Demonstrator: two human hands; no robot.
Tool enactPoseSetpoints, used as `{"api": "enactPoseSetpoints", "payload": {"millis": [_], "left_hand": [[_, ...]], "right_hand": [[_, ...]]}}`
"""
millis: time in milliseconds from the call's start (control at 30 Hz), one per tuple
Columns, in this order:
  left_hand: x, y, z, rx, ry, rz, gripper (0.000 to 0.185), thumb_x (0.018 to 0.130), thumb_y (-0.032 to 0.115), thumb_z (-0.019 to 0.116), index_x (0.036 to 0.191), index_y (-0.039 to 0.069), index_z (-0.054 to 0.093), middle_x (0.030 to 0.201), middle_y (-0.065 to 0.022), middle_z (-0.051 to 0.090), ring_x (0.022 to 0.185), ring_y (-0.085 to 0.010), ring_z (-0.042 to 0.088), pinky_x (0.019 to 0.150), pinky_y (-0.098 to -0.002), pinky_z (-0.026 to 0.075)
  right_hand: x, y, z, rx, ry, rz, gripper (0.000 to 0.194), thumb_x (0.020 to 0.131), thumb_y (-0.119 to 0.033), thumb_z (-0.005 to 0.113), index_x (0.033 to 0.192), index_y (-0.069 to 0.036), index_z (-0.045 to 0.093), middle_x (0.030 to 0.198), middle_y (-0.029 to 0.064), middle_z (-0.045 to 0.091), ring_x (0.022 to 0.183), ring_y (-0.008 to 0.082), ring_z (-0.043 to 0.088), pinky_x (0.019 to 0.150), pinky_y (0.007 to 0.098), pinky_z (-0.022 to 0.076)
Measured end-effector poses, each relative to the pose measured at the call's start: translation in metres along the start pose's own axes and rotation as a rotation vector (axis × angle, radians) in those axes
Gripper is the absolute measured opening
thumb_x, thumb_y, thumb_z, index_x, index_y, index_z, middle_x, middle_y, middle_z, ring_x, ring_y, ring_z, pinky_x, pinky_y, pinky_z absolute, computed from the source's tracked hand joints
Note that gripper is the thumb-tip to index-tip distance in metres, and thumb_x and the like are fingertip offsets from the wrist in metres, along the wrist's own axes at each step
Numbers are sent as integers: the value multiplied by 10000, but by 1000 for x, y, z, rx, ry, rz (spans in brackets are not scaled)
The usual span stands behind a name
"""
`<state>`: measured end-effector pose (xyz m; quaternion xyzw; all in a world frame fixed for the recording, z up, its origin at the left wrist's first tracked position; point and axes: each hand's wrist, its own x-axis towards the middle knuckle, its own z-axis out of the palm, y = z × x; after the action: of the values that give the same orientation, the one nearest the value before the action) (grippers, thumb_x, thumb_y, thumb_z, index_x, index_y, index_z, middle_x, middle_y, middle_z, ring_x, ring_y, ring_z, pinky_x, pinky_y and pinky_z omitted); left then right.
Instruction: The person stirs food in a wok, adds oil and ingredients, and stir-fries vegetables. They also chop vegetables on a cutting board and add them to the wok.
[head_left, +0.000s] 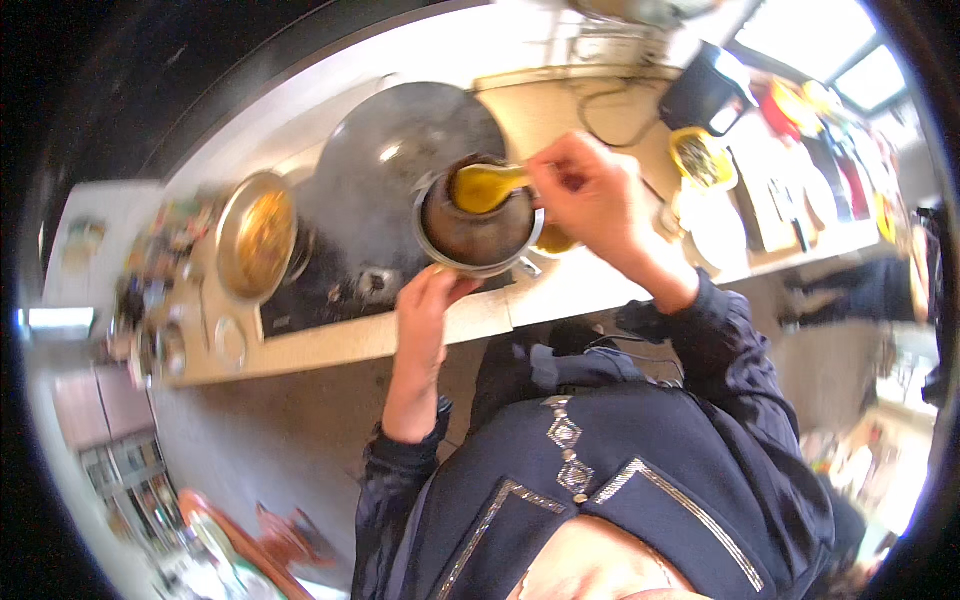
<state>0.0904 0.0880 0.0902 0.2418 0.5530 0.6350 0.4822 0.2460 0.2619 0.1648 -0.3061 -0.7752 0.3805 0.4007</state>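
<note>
A metal-rimmed pot (472, 240) with a dark brown inside is held up over the front edge of the stove. My left hand (426, 304) grips it from below at its near side. My right hand (589, 199) is closed around the handle of a yellow spoon (480, 187), whose bowl hangs over the pot's opening. Whether the spoon touches the contents is blurred. Behind the pot sits a large dark wok (409, 135) on the black stovetop (307, 311), with haze over it. Partly hidden behind my right hand is a yellow bowl (556, 241).
A metal pan of yellowish food (264, 236) stands left of the wok. On the right counter are a yellow container with greenish pieces (703, 159), a white board or plate (716, 229), a black appliance (701, 90) and a knife (799, 229). Another person (874, 292) stands far right.
</note>
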Motion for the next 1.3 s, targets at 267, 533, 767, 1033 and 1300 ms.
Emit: {"api": "enactPoseSetpoints", "payload": {"millis": [267, 533, 767, 1033, 1300], "left_hand": [[-15, -9, 20, -129, 165, 54, 271, 965, 157, 505, 986, -69, 652, 992, -111, 681, 933, -182, 659, 884, -318, 528], [-56, -7, -43, -115, 450, 112, 203, 952, 121, 522, 855, -37, 604, 886, -87, 646, 833, -183, 673, 817, -296, 542], [-98, -2, -99, -50, 618, 166, 256, 962, 161, 523, 928, -75, 618, 935, -123, 657, 859, -200, 672, 869, -321, 544], [-104, 3, -112, -50, 645, 206, 222, 946, 133, 536, 872, -63, 607, 883, -96, 633, 847, -193, 650, 866, -341, 551], [-57, 15, -53, 57, 431, 115, 191, 951, 125, 487, 827, -4, 551, 830, -50, 526, 862, -192, 634, 923, -417, 554]], "right_hand": [[32, -7, -14, 388, -158, 339, 111, 907, -78, 643, 891, 25, 604, 639, 78, 633, 473, 85, 563, 428, 202, 444], [64, 7, 49, 524, -279, 339, 179, 909, -136, 648, 929, 35, 599, 698, 96, 644, 543, 123, 605, 496, 239, 496], [65, 32, 118, 58, -361, -99, 123, 937, -144, 610, 939, -22, 598, 709, 61, 650, 567, 119, 620, 536, 248, 503], [58, 14, 123, 454, -212, 288, 152, 924, -140, 609, 922, 11, 593, 722, 119, 664, 604, 169, 659, 546, 289, 540], [20, -23, 65, 639, -225, 120, 111, 883, -93, 639, 872, 13, 608, 682, 128, 675, 585, 196, 684, 518, 289, 536]]}}
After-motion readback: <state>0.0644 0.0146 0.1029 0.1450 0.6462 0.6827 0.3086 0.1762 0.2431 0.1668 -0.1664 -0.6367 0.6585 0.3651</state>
